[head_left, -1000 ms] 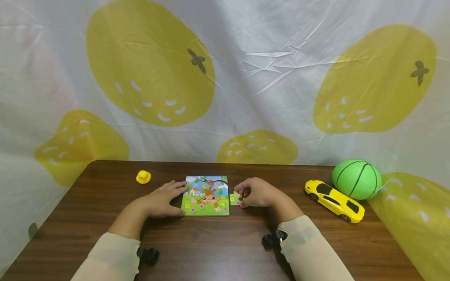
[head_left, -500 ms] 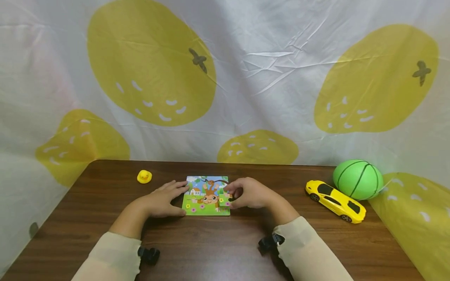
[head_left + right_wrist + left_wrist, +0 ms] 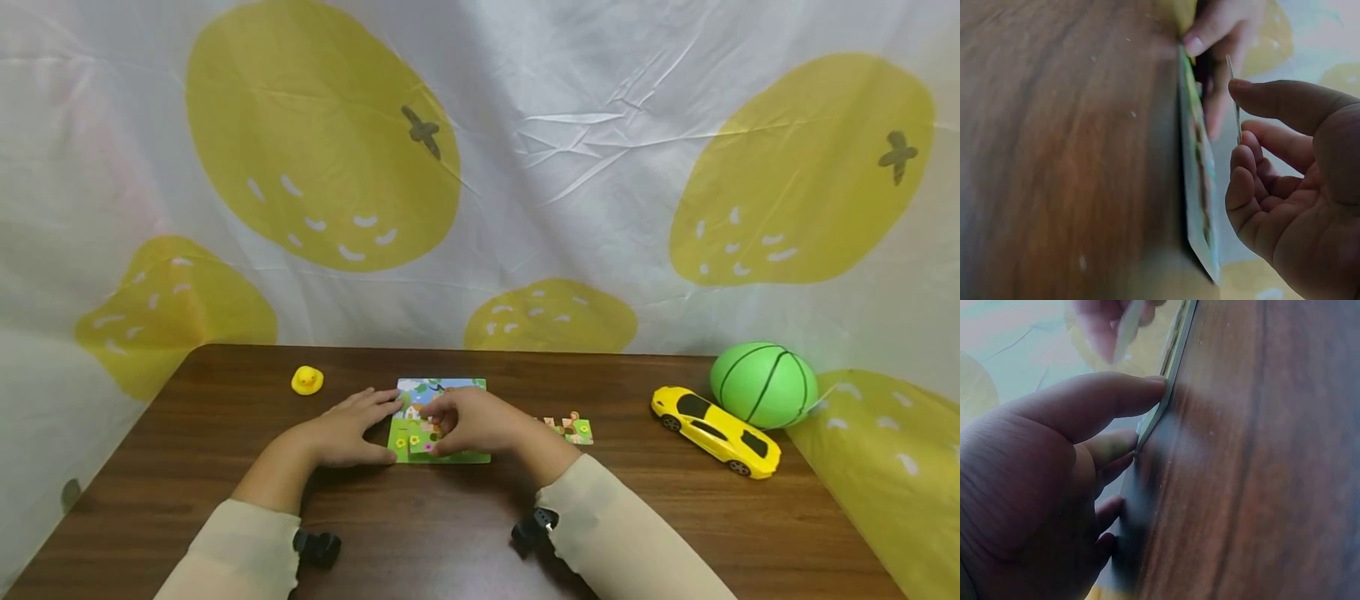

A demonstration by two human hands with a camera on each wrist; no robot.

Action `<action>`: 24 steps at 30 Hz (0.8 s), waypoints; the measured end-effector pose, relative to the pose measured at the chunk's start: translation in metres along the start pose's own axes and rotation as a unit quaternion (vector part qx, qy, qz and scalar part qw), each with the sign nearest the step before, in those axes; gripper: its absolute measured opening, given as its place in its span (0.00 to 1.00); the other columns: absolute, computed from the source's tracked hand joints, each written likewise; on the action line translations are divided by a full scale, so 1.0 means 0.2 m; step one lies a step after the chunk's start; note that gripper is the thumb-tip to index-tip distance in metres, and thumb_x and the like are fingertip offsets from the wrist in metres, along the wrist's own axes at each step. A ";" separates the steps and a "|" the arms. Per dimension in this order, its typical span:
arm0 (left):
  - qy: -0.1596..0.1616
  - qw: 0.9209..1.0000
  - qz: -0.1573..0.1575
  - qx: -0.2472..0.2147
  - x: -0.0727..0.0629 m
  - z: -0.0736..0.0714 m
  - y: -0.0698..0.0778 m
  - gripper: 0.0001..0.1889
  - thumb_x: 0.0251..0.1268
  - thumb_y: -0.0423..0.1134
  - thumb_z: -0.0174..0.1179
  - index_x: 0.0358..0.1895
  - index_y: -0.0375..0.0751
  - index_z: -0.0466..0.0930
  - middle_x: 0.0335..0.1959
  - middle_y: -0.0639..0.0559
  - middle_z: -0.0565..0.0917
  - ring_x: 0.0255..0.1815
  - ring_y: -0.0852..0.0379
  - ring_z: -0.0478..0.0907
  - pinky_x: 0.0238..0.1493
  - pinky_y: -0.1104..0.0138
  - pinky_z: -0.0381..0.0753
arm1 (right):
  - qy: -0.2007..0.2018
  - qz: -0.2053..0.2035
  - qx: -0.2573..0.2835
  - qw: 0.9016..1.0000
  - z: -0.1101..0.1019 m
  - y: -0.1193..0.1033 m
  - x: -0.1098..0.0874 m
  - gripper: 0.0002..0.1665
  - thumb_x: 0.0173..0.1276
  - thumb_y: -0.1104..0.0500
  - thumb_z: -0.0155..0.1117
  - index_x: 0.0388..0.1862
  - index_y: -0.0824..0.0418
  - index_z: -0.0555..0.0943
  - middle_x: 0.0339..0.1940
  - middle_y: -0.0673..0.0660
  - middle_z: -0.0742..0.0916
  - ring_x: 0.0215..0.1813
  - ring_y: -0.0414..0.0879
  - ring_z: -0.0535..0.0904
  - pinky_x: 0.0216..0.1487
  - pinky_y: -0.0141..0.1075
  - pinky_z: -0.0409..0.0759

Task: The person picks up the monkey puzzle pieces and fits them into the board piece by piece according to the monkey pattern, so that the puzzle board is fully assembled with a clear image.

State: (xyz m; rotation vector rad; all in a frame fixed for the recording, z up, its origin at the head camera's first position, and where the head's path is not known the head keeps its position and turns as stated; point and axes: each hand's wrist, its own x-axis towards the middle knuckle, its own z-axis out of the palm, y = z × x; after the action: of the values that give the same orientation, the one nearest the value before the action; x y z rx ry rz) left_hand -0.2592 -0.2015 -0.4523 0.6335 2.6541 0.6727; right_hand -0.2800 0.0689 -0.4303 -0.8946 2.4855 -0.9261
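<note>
A square puzzle board [image 3: 472, 457] with a printed monkey scene lies on the wooden table. Against its left side rests my left hand [image 3: 345, 432], the thumb near the front corner and the fingers spread along the edge. My right hand [image 3: 476, 421] is over the board and pinches a green puzzle piece [image 3: 422, 442] with flowers on it, hiding much of the picture. In the right wrist view the thin piece [image 3: 1239, 119] stands between thumb and fingertips, apart from the board [image 3: 1192, 187]. Partly behind the right wrist lies another puzzle piece [image 3: 581, 432].
A yellow rubber duck [image 3: 307, 381] sits at the back left of the table [image 3: 420, 533]. To the right stand a yellow toy car [image 3: 716, 432] and a green ball [image 3: 763, 383]. A fruit-printed cloth [image 3: 555, 208] hangs behind.
My right hand picked up the piece from right of the board and carried it left over the board. The loose piece beyond the wrist has come into sight. My left hand stayed put.
</note>
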 end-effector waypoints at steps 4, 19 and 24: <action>0.000 1.000 0.001 -0.002 0.00 0.00 0.00 0.49 0.65 0.61 0.69 0.86 0.47 0.61 0.90 0.50 0.55 0.91 0.33 0.42 0.84 0.28 0.46 | 0.002 0.008 -0.045 0.999 0.03 -0.01 0.07 0.36 0.61 0.54 0.84 0.69 0.56 0.85 0.43 0.46 0.92 0.40 0.34 0.83 0.45 0.31 0.83; 0.005 1.000 0.004 -0.003 -0.01 -0.01 0.00 0.49 0.65 0.60 0.69 0.86 0.47 0.61 0.90 0.49 0.56 0.91 0.33 0.42 0.84 0.27 0.45 | -0.015 0.013 -0.073 0.997 0.10 -0.05 0.14 0.29 0.58 0.59 0.83 0.60 0.60 0.89 0.41 0.49 0.92 0.41 0.35 0.82 0.48 0.29 0.83; 0.005 1.000 0.006 -0.001 -0.01 -0.01 0.00 0.49 0.64 0.60 0.69 0.85 0.46 0.62 0.90 0.49 0.56 0.91 0.33 0.42 0.84 0.28 0.46 | -0.018 0.027 -0.077 0.997 0.09 -0.06 0.15 0.30 0.59 0.57 0.85 0.61 0.60 0.89 0.44 0.51 0.93 0.44 0.37 0.85 0.50 0.31 0.84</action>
State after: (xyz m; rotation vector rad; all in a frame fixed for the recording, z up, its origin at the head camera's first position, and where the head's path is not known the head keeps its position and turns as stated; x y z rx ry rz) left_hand -0.2587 -0.2023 -0.4508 0.6479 2.6606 0.6833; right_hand -0.2882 0.0338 -0.4390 -0.8773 2.5634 -0.7028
